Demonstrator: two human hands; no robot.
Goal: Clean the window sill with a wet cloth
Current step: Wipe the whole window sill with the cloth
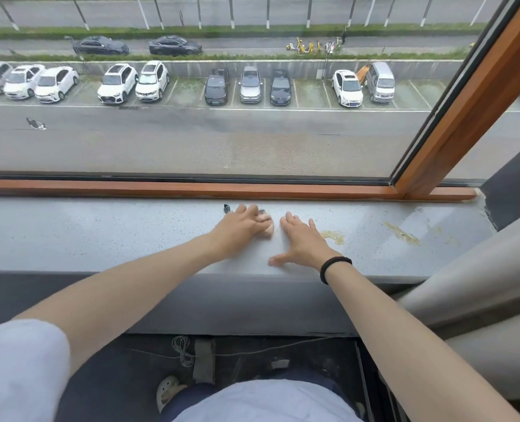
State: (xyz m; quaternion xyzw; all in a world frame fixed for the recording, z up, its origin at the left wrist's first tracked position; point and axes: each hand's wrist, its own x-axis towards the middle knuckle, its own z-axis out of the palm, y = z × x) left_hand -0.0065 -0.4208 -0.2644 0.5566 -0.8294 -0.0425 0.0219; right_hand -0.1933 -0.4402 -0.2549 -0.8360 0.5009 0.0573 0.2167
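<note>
Now both arms are stretched out over the speckled grey window sill (100,236), the left hand (242,225) pressed down on a pinkish cloth (267,228) with its fingers curled over it, close to the wooden window frame (191,189). Right hand (300,242) lies flat just beside the cloth, fingers spread, while yellowish stains (333,236) sit to its right on the sill.

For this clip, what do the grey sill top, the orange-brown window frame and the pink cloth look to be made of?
The grey speckled window sill looks like polished stone or terrazzo: fine specks and a soft sheen. The orange-brown window frame looks like wood or a wood-grain finish; streaky grain shows, but which one is unclear. The pink cloth under the left hand seems soft fabric, bunched and rounded, though blurred.
</note>
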